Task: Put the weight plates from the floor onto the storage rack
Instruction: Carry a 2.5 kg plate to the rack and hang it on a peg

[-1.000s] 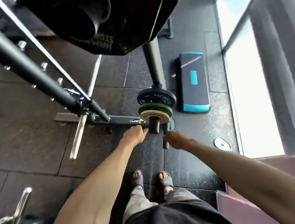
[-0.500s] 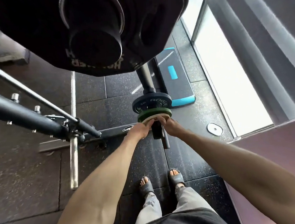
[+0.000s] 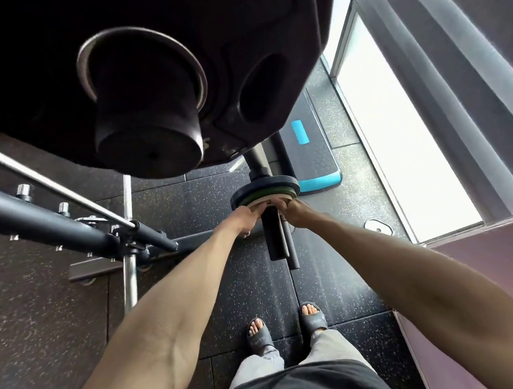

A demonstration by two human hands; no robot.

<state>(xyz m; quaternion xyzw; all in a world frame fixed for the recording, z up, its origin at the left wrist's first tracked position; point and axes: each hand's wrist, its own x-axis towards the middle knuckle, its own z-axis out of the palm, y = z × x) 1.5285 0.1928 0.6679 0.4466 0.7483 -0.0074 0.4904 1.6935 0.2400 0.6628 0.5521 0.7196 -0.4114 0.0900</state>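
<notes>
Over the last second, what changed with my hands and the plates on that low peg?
Both hands moved forward along the peg: the left hand and right hand now hold the pale plate by its edge, one each side. That plate, the green plate and the black plate behind it stayed on the peg; the small white plate stayed on the floor.
</notes>
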